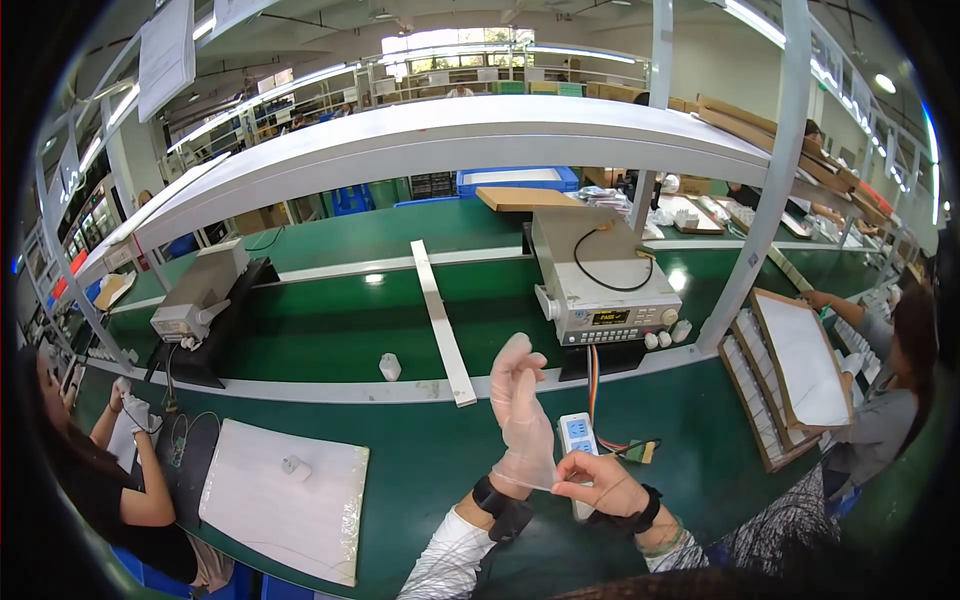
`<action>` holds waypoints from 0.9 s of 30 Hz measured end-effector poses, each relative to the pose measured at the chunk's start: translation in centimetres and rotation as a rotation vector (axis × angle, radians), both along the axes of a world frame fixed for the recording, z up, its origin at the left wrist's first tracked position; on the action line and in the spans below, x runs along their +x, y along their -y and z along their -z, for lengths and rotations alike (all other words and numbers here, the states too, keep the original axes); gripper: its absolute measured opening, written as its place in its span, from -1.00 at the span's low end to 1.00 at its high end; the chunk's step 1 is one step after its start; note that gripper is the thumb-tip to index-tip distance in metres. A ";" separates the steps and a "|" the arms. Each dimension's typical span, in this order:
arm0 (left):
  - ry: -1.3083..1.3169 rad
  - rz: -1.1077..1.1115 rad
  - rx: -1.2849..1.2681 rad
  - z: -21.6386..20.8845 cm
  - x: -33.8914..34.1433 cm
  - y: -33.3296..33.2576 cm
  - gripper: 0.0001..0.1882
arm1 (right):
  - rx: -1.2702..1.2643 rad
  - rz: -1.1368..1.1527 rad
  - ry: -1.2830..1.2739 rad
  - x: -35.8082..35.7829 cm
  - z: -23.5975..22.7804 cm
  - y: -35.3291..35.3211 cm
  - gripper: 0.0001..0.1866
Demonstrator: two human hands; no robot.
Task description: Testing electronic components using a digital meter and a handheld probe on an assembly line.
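My left hand (pixel 517 385) is raised over the green bench, fingers stretched upward, wearing a thin translucent glove (pixel 525 450). Its palm holds nothing that I can see. At the left wrist, my bare right hand (pixel 608 487) pinches the edge of the glove's cuff between thumb and fingers. Dark bands circle both wrists. Just behind the hands lies a white power strip (pixel 577 430) with blue-faced sockets, partly covered by my right hand. Coloured wires (pixel 594 385) run down to the bench near it, and a yellowish connector (pixel 640 452) lies to its right.
A grey bench instrument (pixel 605 275) with a lit display stands behind my hands. On the left, a white sheet (pixel 320 545) carries a small white adapter (pixel 295 467). Another white block (pixel 390 367) stands farther back. Stacked trays (pixel 765 395) lean at right. Co-workers sit on both sides.
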State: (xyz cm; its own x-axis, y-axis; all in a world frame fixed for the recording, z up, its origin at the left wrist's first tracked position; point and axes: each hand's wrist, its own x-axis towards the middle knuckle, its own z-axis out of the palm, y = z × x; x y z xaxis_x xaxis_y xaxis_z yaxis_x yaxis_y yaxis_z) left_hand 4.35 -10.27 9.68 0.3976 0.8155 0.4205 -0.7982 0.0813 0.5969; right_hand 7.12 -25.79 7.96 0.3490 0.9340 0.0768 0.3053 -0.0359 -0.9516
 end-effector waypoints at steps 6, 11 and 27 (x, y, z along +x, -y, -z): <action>0.296 0.304 -0.204 0.0 -0.6 -0.1 -0.75 | 0.273 -0.124 -0.664 -1.4 -0.3 0.3 -0.83; 0.414 0.571 -0.412 -0.7 -1.2 -0.1 -0.75 | 0.271 -0.171 -0.383 -2.2 -1.0 -0.2 -0.79; -0.609 -0.406 0.927 -1.3 0.3 -0.1 -0.75 | 0.296 0.102 0.866 -1.3 -0.3 0.2 -0.82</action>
State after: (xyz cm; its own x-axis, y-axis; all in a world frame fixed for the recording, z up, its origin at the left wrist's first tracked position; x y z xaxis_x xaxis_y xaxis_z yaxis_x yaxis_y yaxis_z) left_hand 4.65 -10.15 11.00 0.5196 0.4113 0.7489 -0.2289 -0.7775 0.5858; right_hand 5.77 -25.98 8.21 0.1382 0.8024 0.5805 0.9240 0.1065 -0.3672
